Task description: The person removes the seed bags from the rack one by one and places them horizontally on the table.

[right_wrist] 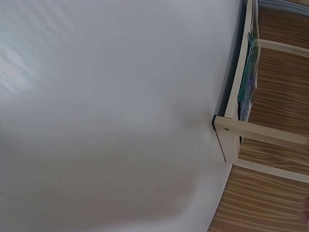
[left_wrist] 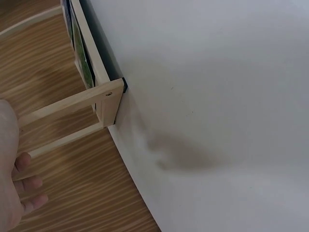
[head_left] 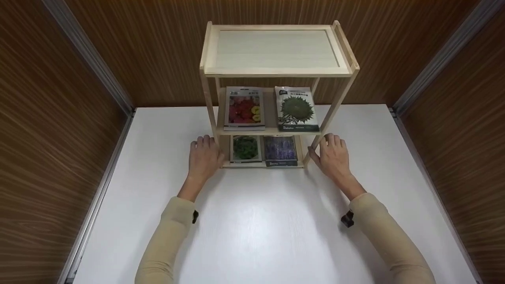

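White table (head_left: 260,221) spread beneath the left hand (head_left: 203,157) and right hand (head_left: 333,157), which pinched the front legs (head_left: 208,98) of the wooden shelf (head_left: 276,49) standing between them. Uneven pulling could have tipped it, sliding the packets (head_left: 244,108) off the middle board (head_left: 270,110) toward the hands.

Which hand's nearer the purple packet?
Right. The right hand is at the right front post, beside the purple packet; the left hand at the left front post, beyond the green packet.
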Available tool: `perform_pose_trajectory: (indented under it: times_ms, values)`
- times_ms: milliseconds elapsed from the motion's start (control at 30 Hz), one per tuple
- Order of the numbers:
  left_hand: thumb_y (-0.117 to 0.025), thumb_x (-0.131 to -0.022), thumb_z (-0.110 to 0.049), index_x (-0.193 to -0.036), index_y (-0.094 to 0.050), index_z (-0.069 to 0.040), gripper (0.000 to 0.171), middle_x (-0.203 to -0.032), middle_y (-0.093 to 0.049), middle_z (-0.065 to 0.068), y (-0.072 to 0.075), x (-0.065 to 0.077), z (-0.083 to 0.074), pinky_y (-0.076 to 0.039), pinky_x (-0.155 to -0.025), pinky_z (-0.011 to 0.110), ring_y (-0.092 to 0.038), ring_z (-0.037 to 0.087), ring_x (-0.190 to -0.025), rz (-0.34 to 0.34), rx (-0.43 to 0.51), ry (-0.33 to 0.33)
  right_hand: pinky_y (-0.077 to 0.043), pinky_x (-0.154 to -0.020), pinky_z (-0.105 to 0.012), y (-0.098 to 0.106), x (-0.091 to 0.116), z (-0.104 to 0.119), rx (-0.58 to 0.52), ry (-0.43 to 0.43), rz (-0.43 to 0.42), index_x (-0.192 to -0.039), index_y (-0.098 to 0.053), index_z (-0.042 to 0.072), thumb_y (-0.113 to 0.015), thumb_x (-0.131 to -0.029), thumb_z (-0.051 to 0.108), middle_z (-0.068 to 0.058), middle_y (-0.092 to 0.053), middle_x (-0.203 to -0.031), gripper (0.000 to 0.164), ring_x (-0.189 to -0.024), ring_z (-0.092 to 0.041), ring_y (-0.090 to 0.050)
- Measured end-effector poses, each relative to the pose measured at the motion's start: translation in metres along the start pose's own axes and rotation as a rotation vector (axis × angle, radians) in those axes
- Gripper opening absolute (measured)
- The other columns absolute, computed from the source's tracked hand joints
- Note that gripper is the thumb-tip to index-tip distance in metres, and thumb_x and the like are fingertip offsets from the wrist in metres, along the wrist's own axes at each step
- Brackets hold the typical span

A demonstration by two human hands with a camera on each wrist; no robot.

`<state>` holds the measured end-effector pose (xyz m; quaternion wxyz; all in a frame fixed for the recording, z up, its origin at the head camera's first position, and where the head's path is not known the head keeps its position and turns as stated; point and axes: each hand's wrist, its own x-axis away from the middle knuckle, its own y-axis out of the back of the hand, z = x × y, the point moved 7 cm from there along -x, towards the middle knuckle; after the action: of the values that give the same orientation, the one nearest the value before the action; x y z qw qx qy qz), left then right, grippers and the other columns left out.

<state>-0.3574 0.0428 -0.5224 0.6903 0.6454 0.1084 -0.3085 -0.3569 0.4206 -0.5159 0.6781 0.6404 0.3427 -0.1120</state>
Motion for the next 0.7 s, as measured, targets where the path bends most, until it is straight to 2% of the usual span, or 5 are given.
perform_pose_trajectory:
  times_ms: [133, 400, 700]
  values:
    - [-0.052, -0.102, -0.029, -0.097, -0.065, 0.006, 0.038, -0.089, -0.064, 0.018, -0.0010, -0.0007, 0.0000, -0.058, -0.072, 0.048, -0.062, 0.034, -0.082, 0.007, 0.002, -0.002, -0.055, -0.075, -0.057, -0.0013, -0.0002, -0.0011, -0.010, -0.005, -0.004, -0.106, -0.058, 0.001, -0.065, -0.101, 0.040, -0.024, -0.060, -0.102, 0.040, -0.089, -0.044, -0.059]
    - [-0.049, -0.103, -0.031, -0.104, -0.065, 0.009, 0.043, -0.096, -0.065, 0.020, -0.0047, -0.0043, 0.0022, -0.058, -0.078, 0.049, -0.063, 0.036, -0.089, 0.100, 0.025, 0.027, -0.055, -0.075, -0.055, -0.0008, -0.0022, -0.0008, 0.010, -0.019, -0.008, -0.107, -0.059, 0.001, -0.072, -0.098, 0.038, -0.022, -0.060, -0.100, 0.039, -0.089, -0.043, -0.059]
    - [-0.050, -0.104, -0.030, -0.106, -0.065, 0.009, 0.042, -0.098, -0.065, 0.020, -0.0055, -0.0010, 0.0006, -0.059, -0.080, 0.049, -0.063, 0.035, -0.092, 0.131, 0.023, 0.044, -0.054, -0.071, -0.052, 0.0004, 0.0018, 0.0016, 0.015, -0.036, -0.014, -0.103, -0.061, 0.001, -0.072, -0.098, 0.037, -0.021, -0.061, -0.098, 0.038, -0.086, -0.041, -0.059]
